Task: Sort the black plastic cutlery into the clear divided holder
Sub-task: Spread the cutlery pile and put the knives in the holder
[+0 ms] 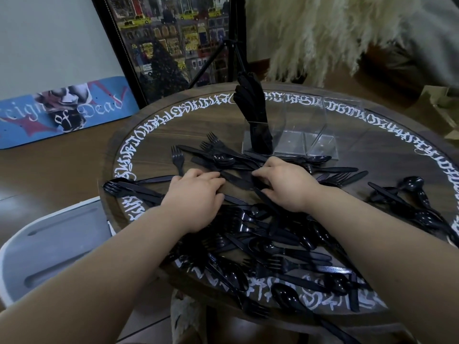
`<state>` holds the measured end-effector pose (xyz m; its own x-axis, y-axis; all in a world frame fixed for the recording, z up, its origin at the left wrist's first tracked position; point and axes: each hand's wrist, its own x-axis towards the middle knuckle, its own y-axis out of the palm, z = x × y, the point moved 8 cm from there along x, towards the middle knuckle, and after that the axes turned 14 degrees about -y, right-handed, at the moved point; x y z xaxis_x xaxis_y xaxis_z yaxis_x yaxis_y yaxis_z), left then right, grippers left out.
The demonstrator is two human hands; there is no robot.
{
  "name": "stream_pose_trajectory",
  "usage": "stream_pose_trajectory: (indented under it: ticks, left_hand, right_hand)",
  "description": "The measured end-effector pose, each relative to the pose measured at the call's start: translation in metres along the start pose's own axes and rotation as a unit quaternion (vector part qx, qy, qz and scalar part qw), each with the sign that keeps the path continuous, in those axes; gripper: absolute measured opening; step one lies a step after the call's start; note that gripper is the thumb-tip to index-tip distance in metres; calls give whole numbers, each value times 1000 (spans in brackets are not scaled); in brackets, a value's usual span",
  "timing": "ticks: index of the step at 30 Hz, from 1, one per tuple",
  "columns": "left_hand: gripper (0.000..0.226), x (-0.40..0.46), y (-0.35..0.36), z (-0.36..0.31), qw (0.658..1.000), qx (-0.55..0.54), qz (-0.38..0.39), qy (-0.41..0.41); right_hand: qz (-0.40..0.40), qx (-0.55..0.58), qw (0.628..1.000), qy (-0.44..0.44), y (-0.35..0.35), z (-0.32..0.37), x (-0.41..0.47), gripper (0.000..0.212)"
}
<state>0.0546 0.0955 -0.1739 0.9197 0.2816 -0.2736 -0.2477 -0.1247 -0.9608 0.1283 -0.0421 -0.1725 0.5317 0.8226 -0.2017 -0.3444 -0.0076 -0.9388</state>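
Both hands are down in the middle of the pile. My left hand (196, 192) lies palm-down with its fingers curled onto the black plastic knives (233, 181) spread flat between my two hands, and my right hand (285, 182) reaches in from the other side, fingertips hooked over the same few pieces. I cannot tell whether either hand has closed round a piece or is only pressing and gathering; the fingertips are hidden among the black plastic.

Beyond my hands the clear divided holder (298, 130) stands upright on the round worktop (154, 135). Its leftmost compartment holds a bundle of standing knives (250, 103), handles down. The other two compartments look empty, so by my reckoning the sorting is early, with only knives dealt with.

Loose cutlery lies everywhere else: forks (177, 157) just past my left hand, spoons (320, 158) close in front of the holder, a separate heap (409, 202) well off to my right, and the thickest tangle (273, 244) between my forearms and the near edge.

I judge I am collecting more knives. Next I need to square the pieces under my fingers into one stack, all facing the same way, pinch them firmly, lift them free of the forks tangled beside them, and drop them upright into the left compartment with the others. The thin, slippery handles could fan out or slide loose.
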Motion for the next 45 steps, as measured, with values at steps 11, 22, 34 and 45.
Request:
stream_pose_trajectory:
  ticks: [11,22,34,45]
  left_hand:
    - [40,29,-11,-4,998,-34,-57,18]
    - [25,37,-19,-10,995,7,-88,44]
    - [19,-9,-107,2,971,-113,-206,45]
    - [27,-58,-109,-23,965,-204,-164,12]
  right_hand:
    - [6,-35,999,-9,-1,-2,4,29]
    - [-56,-27,998,-3,-11,-3,-2,29]
    - [-234,44,970,-49,-87,22,-32,29]
    - [-283,42,958,18,-96,21,-97,26]
